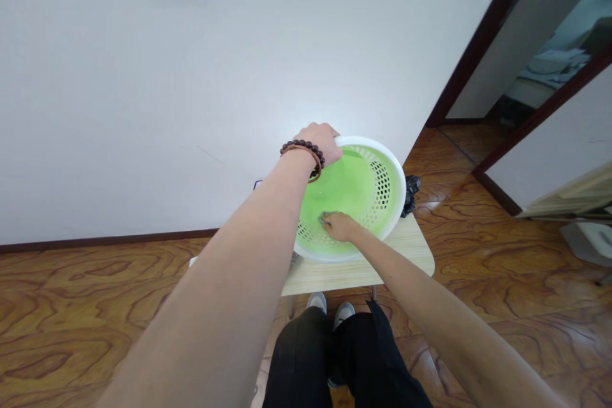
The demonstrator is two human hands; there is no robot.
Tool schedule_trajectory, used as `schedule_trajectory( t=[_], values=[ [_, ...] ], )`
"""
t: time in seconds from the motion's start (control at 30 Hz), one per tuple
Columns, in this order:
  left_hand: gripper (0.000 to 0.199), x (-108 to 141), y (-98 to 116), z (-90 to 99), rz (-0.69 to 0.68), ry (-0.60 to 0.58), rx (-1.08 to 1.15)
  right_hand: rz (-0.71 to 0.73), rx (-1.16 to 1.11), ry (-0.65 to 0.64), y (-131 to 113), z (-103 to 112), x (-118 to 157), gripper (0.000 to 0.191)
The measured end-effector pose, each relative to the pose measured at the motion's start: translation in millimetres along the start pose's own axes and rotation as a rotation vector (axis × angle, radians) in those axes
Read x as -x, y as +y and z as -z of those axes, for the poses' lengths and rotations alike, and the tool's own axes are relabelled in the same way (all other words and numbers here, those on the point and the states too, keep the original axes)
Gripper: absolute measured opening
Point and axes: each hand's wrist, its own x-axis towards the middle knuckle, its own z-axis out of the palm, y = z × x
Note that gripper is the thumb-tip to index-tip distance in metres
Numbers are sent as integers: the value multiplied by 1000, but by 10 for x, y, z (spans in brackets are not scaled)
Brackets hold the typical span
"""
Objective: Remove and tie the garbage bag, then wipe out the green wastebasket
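A round basin (pixel 400 169) with a white rim, a green inside and rows of holes stands on a small light-wood table. My left hand (pixel 325 139), with a beaded bracelet and a plain band at the wrist, is closed over the rim at the far left side. Inside the basin, my right hand (pixel 338 227) is closed on a small grey cloth (pixel 324 217) near the bottom. Most of the cloth is hidden under the fingers. My left forearm covers part of the basin's left side.
The table (pixel 411 248) stands close to a white wall (pixel 143 89). A black plastic bag (pixel 411 194) lies right of the basin. Wooden floor surrounds the table. A doorway with a dark frame (pixel 478 44) opens at the right, and a white bin-like object (pixel 589 242) stands far right.
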Motion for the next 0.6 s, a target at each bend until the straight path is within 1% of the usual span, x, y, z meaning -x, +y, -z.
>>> schedule_trajectory(
  t=[0.07, 0.13, 0.2, 0.27, 0.4, 0.5, 0.6],
  values=[
    [38, 5, -2, 5, -3, 2, -1, 38, 20, -28, -25, -4, -45, 40],
    [38, 9, -5, 7, -7, 1, -3, 108, 35, -45, -20, -27, -70, 42],
    [38, 11, -6, 6, -11, -1, -5, 159, 57, -44, 4, -68, -77, 44],
    [37, 8, -6, 3, -14, 1, -8, 177, 89, -23, 25, -117, -81, 47],
    [36, 2, -6, -1, -10, 2, -10, 127, 115, 30, 15, -195, -128, 49],
    [37, 3, -8, -1, -3, -5, -6, 65, 98, 42, -10, -219, -180, 48],
    [38, 3, -10, -5, 4, -6, -8, 34, 92, 46, -29, -221, -219, 47]
  ],
)
